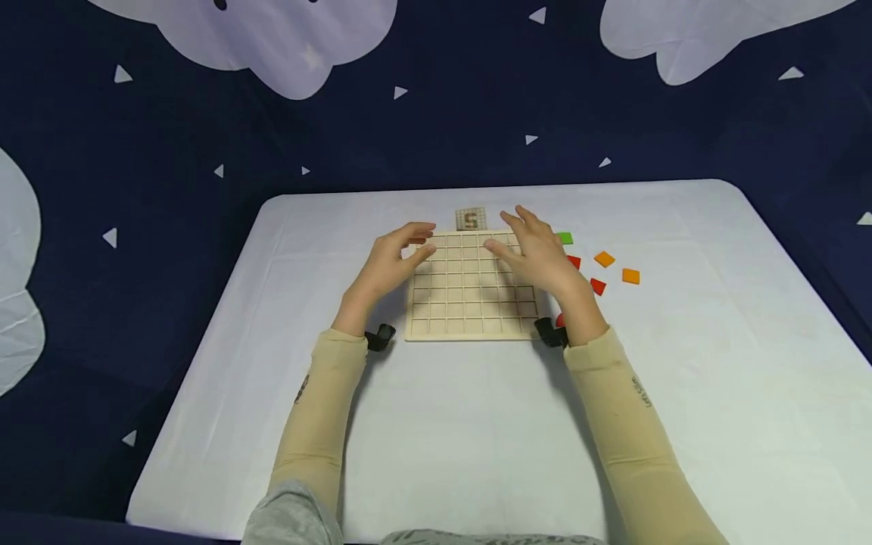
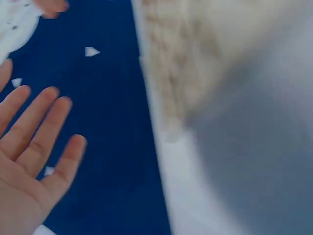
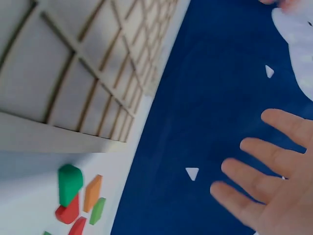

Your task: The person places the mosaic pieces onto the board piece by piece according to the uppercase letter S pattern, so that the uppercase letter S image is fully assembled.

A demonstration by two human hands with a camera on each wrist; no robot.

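Note:
A pale wooden grid board (image 1: 470,303) lies on the white table with bare cells. Over its upper left corner hovers my left hand (image 1: 388,261), fingers loosely bent and thumb apart, holding nothing. My right hand (image 1: 541,253) is above the board's upper right part, fingers spread, also holding nothing. Both wrist views show the left hand (image 2: 34,152) and right hand (image 3: 281,171) with extended fingers, clear of any object. Just beyond the board's far edge is a small gridded card (image 1: 471,219) with a brown S-like figure.
Right of the board lie several small pieces: a green one (image 1: 565,238), a red one (image 1: 598,287) and orange ones (image 1: 630,276). The right wrist view shows a dark green block (image 3: 71,185) there. A dark blue cloth (image 1: 409,144) hangs behind the table.

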